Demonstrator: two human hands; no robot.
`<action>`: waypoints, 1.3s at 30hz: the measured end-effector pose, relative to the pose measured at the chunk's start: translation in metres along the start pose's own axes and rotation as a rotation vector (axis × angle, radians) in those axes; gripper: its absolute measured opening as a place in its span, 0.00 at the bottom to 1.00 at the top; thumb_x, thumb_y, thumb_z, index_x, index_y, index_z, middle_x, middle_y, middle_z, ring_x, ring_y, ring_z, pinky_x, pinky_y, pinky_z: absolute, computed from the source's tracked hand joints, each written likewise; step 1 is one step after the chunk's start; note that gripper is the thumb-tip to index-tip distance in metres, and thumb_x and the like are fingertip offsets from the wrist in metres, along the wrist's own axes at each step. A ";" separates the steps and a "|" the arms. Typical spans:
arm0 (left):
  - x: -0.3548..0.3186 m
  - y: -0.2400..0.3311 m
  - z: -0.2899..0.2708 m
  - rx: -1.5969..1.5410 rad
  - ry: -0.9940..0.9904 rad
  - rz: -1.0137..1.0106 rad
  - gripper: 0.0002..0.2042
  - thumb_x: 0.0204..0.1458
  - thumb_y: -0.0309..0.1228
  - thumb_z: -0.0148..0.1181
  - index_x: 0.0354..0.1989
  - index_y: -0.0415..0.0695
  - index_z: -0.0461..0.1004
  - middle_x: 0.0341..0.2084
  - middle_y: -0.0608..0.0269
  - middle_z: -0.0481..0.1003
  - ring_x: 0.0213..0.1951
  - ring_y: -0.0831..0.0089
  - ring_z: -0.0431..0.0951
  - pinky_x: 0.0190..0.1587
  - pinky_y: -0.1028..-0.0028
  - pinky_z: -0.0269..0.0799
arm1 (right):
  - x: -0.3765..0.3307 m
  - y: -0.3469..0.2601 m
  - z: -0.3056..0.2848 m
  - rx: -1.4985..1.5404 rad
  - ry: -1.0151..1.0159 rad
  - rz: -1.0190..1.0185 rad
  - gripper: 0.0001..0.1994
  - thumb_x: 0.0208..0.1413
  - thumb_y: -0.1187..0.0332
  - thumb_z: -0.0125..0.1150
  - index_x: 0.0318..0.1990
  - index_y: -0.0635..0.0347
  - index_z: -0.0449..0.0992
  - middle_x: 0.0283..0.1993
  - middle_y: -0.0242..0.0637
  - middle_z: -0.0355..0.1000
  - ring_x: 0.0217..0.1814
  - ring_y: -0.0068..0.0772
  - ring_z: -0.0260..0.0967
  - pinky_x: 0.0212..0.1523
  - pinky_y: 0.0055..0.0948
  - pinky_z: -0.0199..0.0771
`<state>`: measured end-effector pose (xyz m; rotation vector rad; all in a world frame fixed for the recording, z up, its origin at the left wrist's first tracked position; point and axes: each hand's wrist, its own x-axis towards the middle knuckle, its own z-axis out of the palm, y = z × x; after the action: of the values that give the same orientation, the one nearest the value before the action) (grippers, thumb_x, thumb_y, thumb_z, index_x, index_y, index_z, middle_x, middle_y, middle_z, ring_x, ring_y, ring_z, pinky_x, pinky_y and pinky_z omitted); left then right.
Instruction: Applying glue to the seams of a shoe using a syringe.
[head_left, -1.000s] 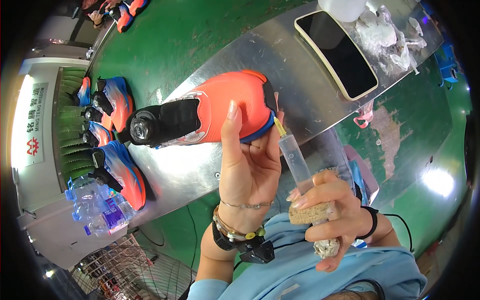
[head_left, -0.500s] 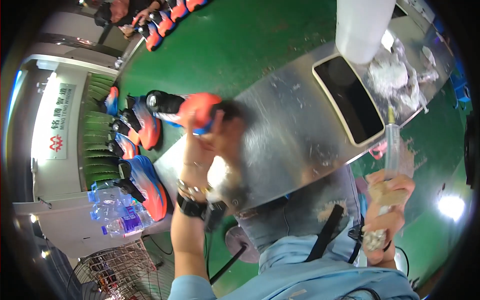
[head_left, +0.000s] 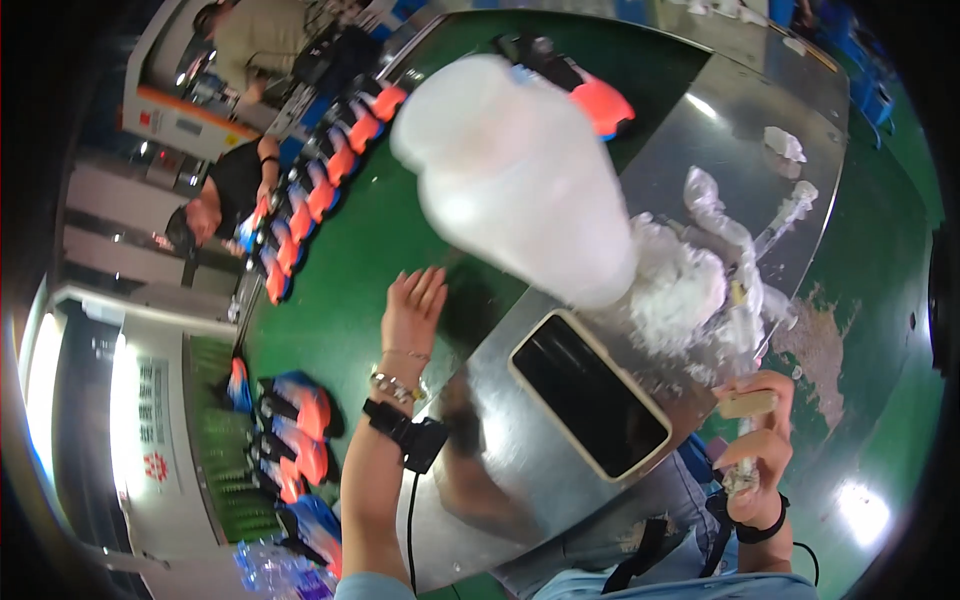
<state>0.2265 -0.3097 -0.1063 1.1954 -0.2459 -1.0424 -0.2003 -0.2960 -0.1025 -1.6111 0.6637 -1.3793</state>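
My left hand [head_left: 412,305] holds nothing; its fingers are stretched out over the green surface [head_left: 390,235], beside the metal table's edge. Closed around a clear syringe [head_left: 743,325] with a yellowish tip is my right hand [head_left: 762,440]. A beige pad-like piece [head_left: 748,404] shows at its fingers. The syringe tip lies against a heap of white crumpled material [head_left: 675,290] on the metal table [head_left: 690,140]. Near my hands rests a phone [head_left: 590,395] with a dark screen and pale case. A large white rounded container [head_left: 520,180] stands behind it.
An orange-and-blue shoe [head_left: 602,103] lies beyond the white container. More shoes [head_left: 300,400] stand at the left, near plastic bottles [head_left: 275,570]. A long shoe row [head_left: 320,200] lines the far edge, where a co-worker [head_left: 215,205] handles one. Another person [head_left: 255,45] is farther back.
The view has swung, bringing the phone and white container leftward and nearer. My left hand, blurred before an orange shoe earlier, is now away from it. The syringe tip now meets the white material.
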 end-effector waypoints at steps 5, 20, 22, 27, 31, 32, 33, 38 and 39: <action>0.133 -0.049 0.029 0.118 -0.398 0.161 0.31 0.60 0.49 0.37 0.61 0.34 0.51 0.61 0.48 0.56 0.64 0.64 0.54 0.64 0.64 0.54 | 0.004 0.005 0.009 0.283 -0.115 0.073 0.17 0.38 0.50 0.64 0.25 0.55 0.77 0.46 0.49 0.57 0.46 0.46 0.63 0.46 0.41 0.67; 0.132 -0.052 0.216 -0.099 -0.538 -0.592 0.46 0.45 0.55 0.59 0.61 0.32 0.47 0.62 0.44 0.48 0.63 0.52 0.53 0.63 0.60 0.55 | -0.001 0.013 -0.012 0.226 -0.226 0.153 0.19 0.37 0.44 0.66 0.22 0.51 0.79 0.45 0.41 0.56 0.44 0.44 0.61 0.41 0.40 0.71; 0.133 -0.029 0.210 -0.090 -0.354 -0.426 0.40 0.45 0.49 0.64 0.60 0.36 0.52 0.62 0.47 0.48 0.61 0.54 0.56 0.63 0.59 0.58 | 0.001 0.009 -0.006 0.235 -0.227 0.117 0.19 0.37 0.44 0.66 0.22 0.51 0.79 0.45 0.41 0.56 0.44 0.44 0.61 0.42 0.40 0.72; 0.165 -0.029 0.181 0.193 -0.368 -0.021 0.27 0.49 0.39 0.61 0.53 0.37 0.62 0.51 0.52 0.66 0.55 0.58 0.63 0.59 0.62 0.63 | -0.006 -0.001 -0.009 0.161 -0.156 0.111 0.17 0.39 0.49 0.64 0.24 0.54 0.79 0.46 0.44 0.57 0.44 0.44 0.63 0.43 0.40 0.71; 0.167 -0.022 0.198 0.196 -0.506 0.139 0.27 0.49 0.39 0.61 0.53 0.37 0.62 0.51 0.52 0.66 0.55 0.58 0.64 0.59 0.62 0.63 | -0.004 -0.012 -0.001 0.248 -0.170 0.058 0.15 0.42 0.54 0.61 0.26 0.58 0.78 0.50 0.49 0.57 0.50 0.50 0.65 0.46 0.41 0.70; 0.162 -0.030 0.213 0.181 -0.551 0.178 0.27 0.49 0.40 0.61 0.53 0.36 0.62 0.51 0.52 0.66 0.55 0.58 0.64 0.59 0.62 0.63 | -0.005 -0.012 0.004 0.267 -0.141 0.035 0.15 0.43 0.55 0.59 0.27 0.59 0.78 0.51 0.51 0.57 0.50 0.50 0.65 0.48 0.42 0.67; 0.152 -0.037 0.227 0.166 -0.586 0.225 0.27 0.49 0.40 0.61 0.53 0.36 0.62 0.51 0.51 0.66 0.55 0.58 0.64 0.59 0.62 0.63 | -0.004 -0.013 0.003 0.263 -0.147 0.030 0.15 0.45 0.56 0.58 0.28 0.60 0.77 0.52 0.51 0.57 0.51 0.50 0.65 0.50 0.42 0.65; 0.096 -0.025 0.249 0.129 -0.665 0.528 0.27 0.48 0.40 0.60 0.53 0.36 0.62 0.51 0.51 0.65 0.55 0.59 0.64 0.58 0.62 0.63 | -0.008 -0.024 -0.003 0.322 -0.141 0.024 0.11 0.52 0.61 0.55 0.29 0.61 0.75 0.56 0.53 0.56 0.55 0.45 0.58 0.54 0.40 0.57; 0.088 -0.013 0.237 0.142 -0.653 0.595 0.27 0.48 0.40 0.60 0.53 0.36 0.62 0.51 0.51 0.65 0.54 0.59 0.64 0.58 0.62 0.63 | -0.009 -0.024 -0.003 0.297 -0.125 -0.007 0.12 0.51 0.60 0.55 0.29 0.60 0.75 0.55 0.53 0.57 0.55 0.45 0.58 0.54 0.40 0.57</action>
<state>0.1119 -0.5289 -0.0528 0.7860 -1.1287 -0.8558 -0.2083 -0.2785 -0.0858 -1.4473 0.3601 -1.3025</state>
